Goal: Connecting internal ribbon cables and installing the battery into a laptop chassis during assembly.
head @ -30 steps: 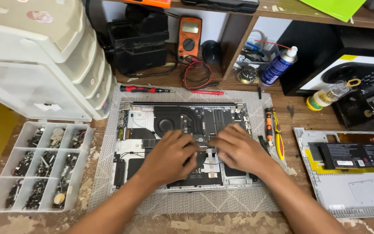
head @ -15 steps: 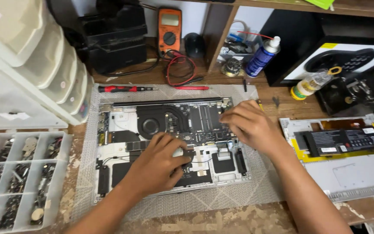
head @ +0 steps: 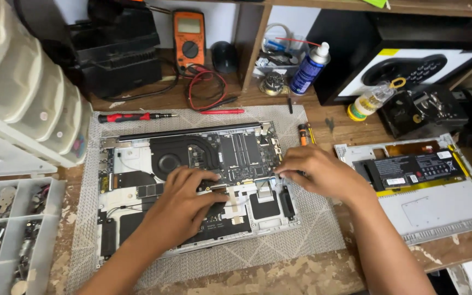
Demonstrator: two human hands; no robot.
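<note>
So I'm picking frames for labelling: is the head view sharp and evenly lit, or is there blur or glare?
Head view: even, soft light, no harsh glare; opened laptop and both hands, left hand and right hand, look sharp; parts tray at the left edge is cropped; straight edges bow slightly near the borders.

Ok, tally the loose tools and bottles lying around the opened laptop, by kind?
Screwdrivers: 2, a red-and-black one behind the laptop and an orange one by the right hand.
Multimeter: 1.
Spray can: 1.
Small bottle: 1.
Total: 5.
</note>
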